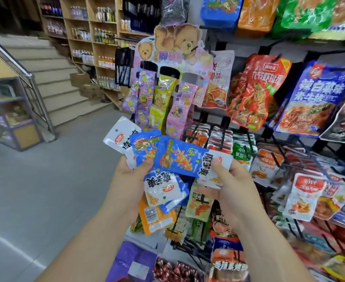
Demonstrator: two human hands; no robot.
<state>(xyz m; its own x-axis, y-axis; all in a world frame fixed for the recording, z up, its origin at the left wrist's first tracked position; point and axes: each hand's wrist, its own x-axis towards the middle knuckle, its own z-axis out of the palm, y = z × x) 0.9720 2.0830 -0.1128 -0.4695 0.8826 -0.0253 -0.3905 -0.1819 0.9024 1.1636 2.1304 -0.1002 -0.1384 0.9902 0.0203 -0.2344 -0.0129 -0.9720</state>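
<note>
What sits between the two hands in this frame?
Head view: small blue and white snack packets, fanned out, fill the gap; left hand grips the bunch, right hand pinches the top packet.

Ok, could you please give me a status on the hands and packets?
Left hand grips fanned snack packets. Right hand pinches the top blue packet. Snack rack behind; nothing blocking the hands.

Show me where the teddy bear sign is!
The teddy bear sign hangs at the top middle of the head view, above the held blue packets, between the wooden shelves on its left and a red packet on its right.
</note>
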